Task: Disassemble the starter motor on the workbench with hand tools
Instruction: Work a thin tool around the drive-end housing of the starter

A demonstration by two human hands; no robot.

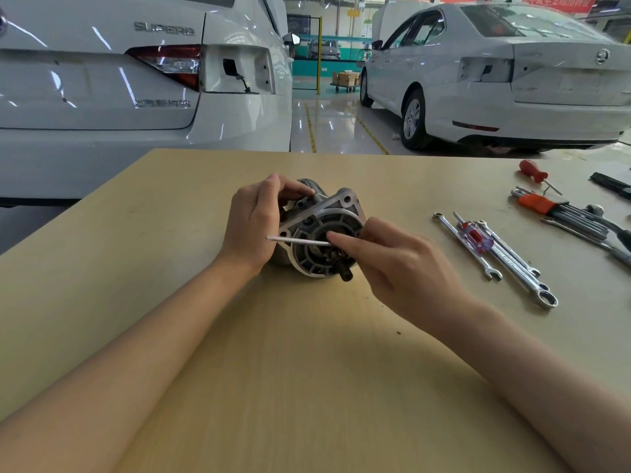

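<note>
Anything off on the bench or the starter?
Nothing serious. Dark specks lie on the workbench near the starter motor, which is tipped on its side, steadied by the left hand. The right hand holds a thin metal tool.

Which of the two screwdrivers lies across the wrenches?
The clear-and-red-handled screwdriver lies across the wrenches; the solid red one lies alone farther back.

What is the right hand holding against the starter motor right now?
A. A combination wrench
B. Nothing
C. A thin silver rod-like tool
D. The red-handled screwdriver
C: the right hand pinches a thin silver tool across the starter motor face; the wrenches lie on the bench.
</note>
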